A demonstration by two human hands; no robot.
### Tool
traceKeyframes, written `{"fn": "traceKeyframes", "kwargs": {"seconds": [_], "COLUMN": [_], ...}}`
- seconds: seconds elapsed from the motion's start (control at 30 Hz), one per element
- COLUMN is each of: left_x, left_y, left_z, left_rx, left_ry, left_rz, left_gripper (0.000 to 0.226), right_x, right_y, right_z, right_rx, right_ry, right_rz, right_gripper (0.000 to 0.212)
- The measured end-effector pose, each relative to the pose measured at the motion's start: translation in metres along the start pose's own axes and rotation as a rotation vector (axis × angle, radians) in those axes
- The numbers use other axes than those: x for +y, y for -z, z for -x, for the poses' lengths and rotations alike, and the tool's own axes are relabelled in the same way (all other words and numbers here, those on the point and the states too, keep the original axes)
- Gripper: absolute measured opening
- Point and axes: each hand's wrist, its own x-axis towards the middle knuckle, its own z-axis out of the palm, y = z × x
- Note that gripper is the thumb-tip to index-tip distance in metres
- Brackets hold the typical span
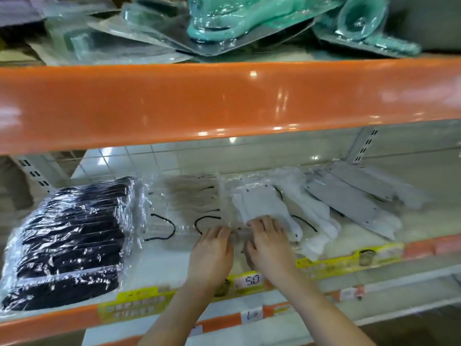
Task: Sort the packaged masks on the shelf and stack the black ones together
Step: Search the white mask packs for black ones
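Note:
A stack of black masks (72, 236) in clear wrap lies at the left of the lower shelf. Right of it are clear packs of grey-brown masks (189, 196) with black ear loops. White masks (264, 203) in clear wrap lie at the middle, and grey masks (349, 196) fan out to the right. My left hand (212, 250) rests on the clear wrap by the grey-brown packs. Close beside it, my right hand (267, 243) lies on the near end of the white mask pack, fingers spread over the plastic. Whether either hand pinches the wrap cannot be told.
An orange shelf beam (224, 101) crosses above the hands, leaving a low gap. On the upper shelf lie teal blister-packed items (224, 18). Yellow price labels (249, 280) run along the lower shelf's front edge. Another shelf shows below.

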Motion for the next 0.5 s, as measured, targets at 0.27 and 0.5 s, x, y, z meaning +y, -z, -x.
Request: {"fn": "traceKeyframes", "kwargs": {"seconds": [0.27,0.5], "left_x": [0.040,0.058], "left_y": [-0.029,-0.050], "left_z": [-0.016,-0.026], "left_rx": [0.045,-0.002], "left_ry": [-0.066,-0.006], "left_rz": [0.001,-0.030], "left_gripper": [0.031,0.031], "right_x": [0.041,0.067], "right_y": [0.003,0.006], "right_z": [-0.004,-0.011], "right_rx": [-0.024,0.036], "right_ry": [-0.116,-0.099], "right_rz": [0.084,0.050], "right_gripper": [0.063,0.045]}}
